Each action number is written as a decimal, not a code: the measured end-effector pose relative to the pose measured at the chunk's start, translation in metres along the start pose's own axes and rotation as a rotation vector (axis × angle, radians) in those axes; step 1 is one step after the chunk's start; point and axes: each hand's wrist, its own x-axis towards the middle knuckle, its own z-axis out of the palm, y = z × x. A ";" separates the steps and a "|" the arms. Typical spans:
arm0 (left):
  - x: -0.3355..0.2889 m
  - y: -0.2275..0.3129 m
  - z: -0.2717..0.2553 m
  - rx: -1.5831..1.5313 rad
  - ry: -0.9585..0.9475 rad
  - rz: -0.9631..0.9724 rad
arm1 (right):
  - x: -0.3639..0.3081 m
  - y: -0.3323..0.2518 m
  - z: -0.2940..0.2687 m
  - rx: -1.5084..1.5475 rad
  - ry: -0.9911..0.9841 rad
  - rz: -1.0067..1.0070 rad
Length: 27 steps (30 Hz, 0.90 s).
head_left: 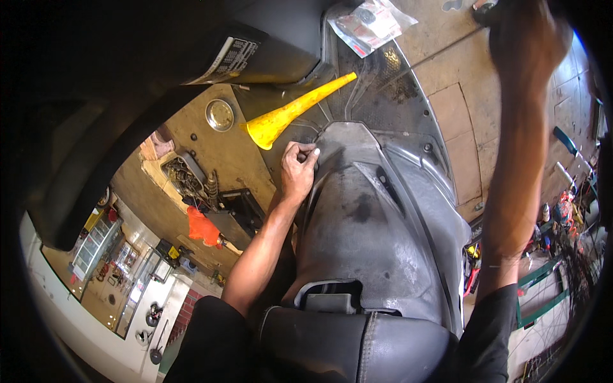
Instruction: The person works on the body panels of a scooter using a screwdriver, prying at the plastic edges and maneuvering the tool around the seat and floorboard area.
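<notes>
The worn grey plastic body cover [367, 217] of a scooter runs down the middle, with the black stitched seat [313, 341] below it. At the cover's upper left edge is my left hand [298, 171], its fingers curled together. What they hold, if anything, is hidden. A yellow funnel [294, 112] lies slantwise on the dark footboard [399, 86], just above that hand. My right hand [530, 41] is raised at the upper right, away from the cover and smeared by motion, so its fingers cannot be read.
A clear plastic bag [370, 24] with parts inside lies at the footboard's far end. On the floor to the left are a round metal dish [219, 115], a tray of metal parts [182, 171] and an orange cloth [203, 226]. A green frame [543, 290] stands at right.
</notes>
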 end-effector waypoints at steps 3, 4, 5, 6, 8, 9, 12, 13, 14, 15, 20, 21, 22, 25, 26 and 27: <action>0.002 0.001 0.004 -0.037 -0.021 -0.038 | -0.032 -0.016 -0.004 0.428 -0.116 0.038; 0.002 0.005 0.010 -0.067 -0.033 -0.049 | -0.035 -0.040 -0.004 0.746 -0.176 0.224; 0.001 0.007 0.012 -0.091 -0.038 -0.062 | -0.038 -0.056 0.001 0.848 -0.213 0.267; 0.000 0.005 0.010 -0.064 -0.032 -0.065 | -0.041 -0.073 0.007 0.939 -0.243 0.294; 0.001 0.000 0.011 -0.022 -0.019 -0.058 | -0.041 -0.101 0.015 1.026 -0.268 0.289; 0.001 -0.001 0.015 -0.047 -0.023 -0.062 | -0.041 -0.110 0.019 1.045 -0.270 0.289; 0.000 -0.005 0.017 -0.067 -0.053 -0.088 | -0.045 -0.136 0.036 0.990 -0.197 0.275; 0.001 -0.005 0.018 -0.052 -0.079 -0.099 | -0.047 -0.143 0.042 0.960 -0.153 0.263; 0.002 -0.004 0.016 -0.032 -0.100 -0.107 | -0.044 -0.151 0.045 0.933 -0.105 0.250; 0.003 -0.028 0.020 -0.006 -0.057 -0.032 | -0.046 -0.156 0.039 0.839 -0.105 0.215; -0.001 -0.023 0.009 0.115 -0.093 -0.050 | -0.056 -0.216 -0.027 0.928 -0.313 0.043; 0.000 -0.014 0.018 -0.046 -0.084 -0.136 | -0.059 -0.223 -0.042 1.125 -0.518 -0.017; 0.000 0.001 0.026 -0.138 -0.067 -0.089 | -0.065 -0.232 -0.051 1.096 -0.589 -0.140; 0.002 -0.018 0.011 -0.060 -0.019 -0.028 | -0.085 -0.302 -0.042 1.290 -0.734 -0.141; 0.000 -0.016 0.029 -0.060 -0.040 -0.049 | -0.099 -0.307 -0.027 1.271 -0.839 -0.122; -0.001 -0.016 0.031 -0.039 -0.032 -0.070 | -0.100 -0.311 -0.016 1.300 -0.907 -0.102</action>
